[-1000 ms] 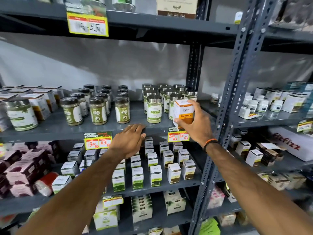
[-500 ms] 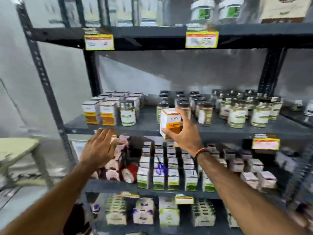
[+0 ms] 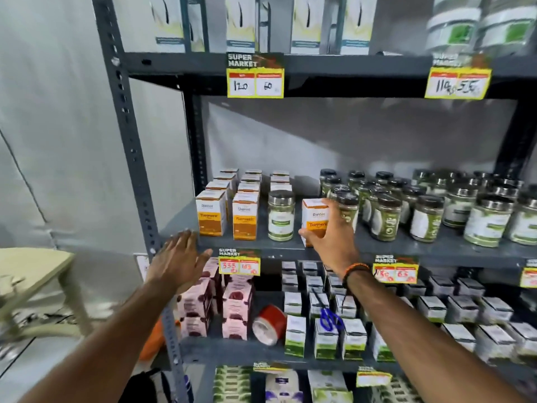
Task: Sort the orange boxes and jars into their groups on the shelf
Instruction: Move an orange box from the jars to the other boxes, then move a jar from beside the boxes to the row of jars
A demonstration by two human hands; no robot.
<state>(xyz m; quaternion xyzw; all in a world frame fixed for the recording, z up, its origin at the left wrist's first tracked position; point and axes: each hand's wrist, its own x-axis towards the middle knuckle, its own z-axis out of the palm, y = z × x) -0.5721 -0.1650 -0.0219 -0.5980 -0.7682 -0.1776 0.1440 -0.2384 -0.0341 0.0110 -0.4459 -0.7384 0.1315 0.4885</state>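
Note:
My right hand [image 3: 334, 239] grips an orange and white Turmeric box [image 3: 314, 216] just above the middle shelf [image 3: 290, 245], to the right of a lone green-label jar [image 3: 280, 215]. That jar stands between the held box and rows of matching orange Turmeric boxes [image 3: 229, 210] at the shelf's left end. Dark-lidded green jars [image 3: 386, 210] and silver-lidded jars [image 3: 488, 219] fill the shelf to the right. My left hand [image 3: 180, 260] hovers open, fingers spread, at the shelf's front edge, below the orange boxes.
A grey steel upright [image 3: 136, 175] borders the rack on the left. Yellow price tags [image 3: 239, 265] hang on shelf edges. The lower shelf holds pink boxes [image 3: 200, 303], a red tape roll [image 3: 268, 324], blue scissors [image 3: 329, 318] and green-white boxes [image 3: 325, 338]. A pale table [image 3: 32, 274] stands at left.
The view has swung left along the rack. My right hand carried the Turmeric box leftward to beside the lone jar. My left hand moved left to the shelf's front edge.

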